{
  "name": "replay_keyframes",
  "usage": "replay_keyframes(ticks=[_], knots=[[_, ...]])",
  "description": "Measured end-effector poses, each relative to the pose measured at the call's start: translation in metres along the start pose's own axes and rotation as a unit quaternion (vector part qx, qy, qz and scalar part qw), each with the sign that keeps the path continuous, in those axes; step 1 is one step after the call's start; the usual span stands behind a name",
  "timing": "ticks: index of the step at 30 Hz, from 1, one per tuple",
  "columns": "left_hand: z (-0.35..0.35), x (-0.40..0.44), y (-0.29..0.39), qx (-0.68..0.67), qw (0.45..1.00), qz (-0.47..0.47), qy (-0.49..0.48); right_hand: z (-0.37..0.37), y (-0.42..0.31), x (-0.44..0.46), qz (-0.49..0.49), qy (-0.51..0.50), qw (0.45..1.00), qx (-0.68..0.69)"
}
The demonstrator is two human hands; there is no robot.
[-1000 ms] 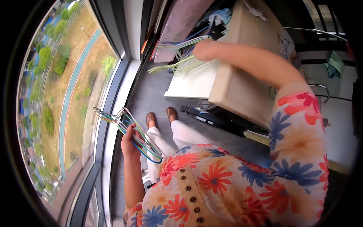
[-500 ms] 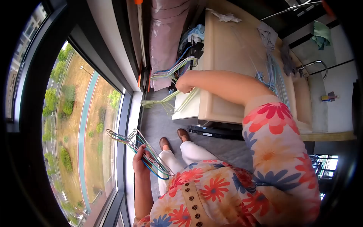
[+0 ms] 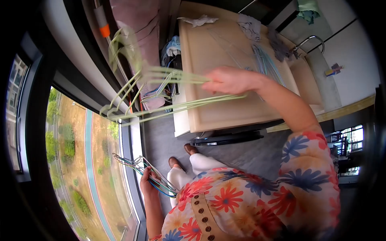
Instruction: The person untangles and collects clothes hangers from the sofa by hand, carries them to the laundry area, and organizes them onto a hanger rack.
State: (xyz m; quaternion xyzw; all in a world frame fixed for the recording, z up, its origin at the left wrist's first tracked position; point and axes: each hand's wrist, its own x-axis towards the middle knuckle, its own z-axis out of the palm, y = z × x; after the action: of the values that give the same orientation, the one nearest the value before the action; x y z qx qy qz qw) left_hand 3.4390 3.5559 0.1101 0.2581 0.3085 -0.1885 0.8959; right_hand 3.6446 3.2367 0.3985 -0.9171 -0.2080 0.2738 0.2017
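Note:
Several pale green clothes hangers (image 3: 189,105) fan out from my right hand (image 3: 229,79), which is closed on one end of them above the counter. Their hook ends spread toward the window and are partly smeared by motion. Lower down, beside the window, my left hand (image 3: 148,178) is wrapped round a bundle of thin hangers (image 3: 161,185) in blue, teal and pale colours. More hangers (image 3: 167,82), whitish and blue, show behind the green ones at the counter's left side.
The beige counter (image 3: 213,116) carries bluish hangers (image 3: 267,60), a white cloth (image 3: 198,20) and a grey cloth (image 3: 249,27). A sink tap (image 3: 315,39) stands at the right. The window (image 3: 90,160) runs along the left. A pinkish covered thing (image 3: 138,18) stands at the back.
My right hand has lifted the green hangers up and to the right, away from the other hangers at the counter's side. My left hand keeps its bundle, slightly lower in view.

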Motion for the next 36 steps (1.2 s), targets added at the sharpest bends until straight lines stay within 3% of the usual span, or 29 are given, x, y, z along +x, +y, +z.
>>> replay_keyframes(ticks=[3,5,9,12,15,18,19,22,25,28,29,31,34,36], knots=[[0.015,-0.005,0.008,0.029,1.000,-0.007,0.009,-0.016,0.042,-0.083,0.150,0.105,0.926,0.331],[0.024,-0.007,0.012,0.037,0.999,-0.008,0.013,-0.022,0.072,-0.134,0.203,0.251,0.849,0.418],[0.032,-0.011,0.015,0.051,0.999,0.007,0.000,-0.029,0.154,-0.211,0.208,0.433,0.709,0.517],[0.040,-0.011,0.013,0.040,0.999,0.012,0.015,-0.017,0.238,-0.250,0.263,0.476,0.626,0.559],[0.055,-0.016,0.010,0.042,0.999,0.010,0.019,0.015,0.298,-0.275,0.325,0.470,0.583,0.578],[0.066,-0.017,0.000,0.060,0.997,0.017,0.037,0.042,0.324,-0.283,0.398,0.427,0.598,0.550],[0.068,-0.014,-0.005,0.064,0.997,0.020,0.034,0.050,0.344,-0.281,0.477,0.395,0.653,0.436],[0.083,-0.017,-0.013,0.082,0.996,0.017,0.033,0.062,0.352,-0.278,0.501,0.376,0.712,0.315],[0.096,-0.015,-0.021,0.059,0.998,0.018,0.017,0.015,0.297,-0.272,0.611,0.172,0.772,0.031],[0.101,-0.019,-0.014,0.064,0.998,0.017,0.002,-0.013,0.294,-0.253,0.474,0.291,0.828,-0.068],[0.101,-0.017,-0.014,0.052,0.998,0.019,-0.002,-0.013,0.281,-0.233,0.427,0.314,0.847,0.023],[0.108,-0.017,-0.010,0.034,0.999,0.013,-0.001,-0.009,0.187,-0.166,0.319,0.330,0.863,0.213],[0.128,-0.024,-0.002,0.033,0.998,0.016,0.051,0.015,0.148,-0.105,0.301,0.198,0.924,0.128],[0.123,-0.022,0.001,0.041,0.998,0.046,-0.023,0.023,0.164,-0.098,0.292,0.187,0.923,0.167]])
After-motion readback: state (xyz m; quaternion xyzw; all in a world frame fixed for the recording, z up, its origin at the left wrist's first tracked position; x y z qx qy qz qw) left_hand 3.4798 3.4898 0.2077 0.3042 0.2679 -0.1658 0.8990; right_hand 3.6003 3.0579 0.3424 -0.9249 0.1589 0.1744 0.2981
